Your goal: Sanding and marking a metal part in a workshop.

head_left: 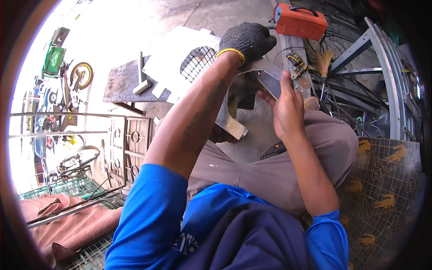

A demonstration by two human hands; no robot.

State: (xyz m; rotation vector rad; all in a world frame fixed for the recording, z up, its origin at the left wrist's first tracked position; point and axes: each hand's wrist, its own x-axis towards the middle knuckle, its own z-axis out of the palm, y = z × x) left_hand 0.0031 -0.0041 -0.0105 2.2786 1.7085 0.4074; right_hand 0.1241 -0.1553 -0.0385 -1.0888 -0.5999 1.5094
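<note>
My left hand [247,41], in a black knit glove with a yellow cuff, is closed with its fingers curled. What it grips is hidden; it sits at the upper end of a curved grey sheet-metal piece [269,68]. Bare, my right hand [289,108] holds that piece's right side, thumb on the near face and fingers partly behind. Left of the glove lies a pale metal sheet [168,56] with notched edges and a rounded, mesh-covered opening [198,63]. A hammer [142,87] rests beside the sheet on a low worn bench [121,81].
An orange box-shaped machine [299,22] with a black handle stands at far right. Nearer are a yellow-black tape measure [297,63], a straw brush [323,60] and stacked metal bars [396,90]. At left are a metal gate [137,141], a bicycle [78,159] and reddish cloth [76,220].
</note>
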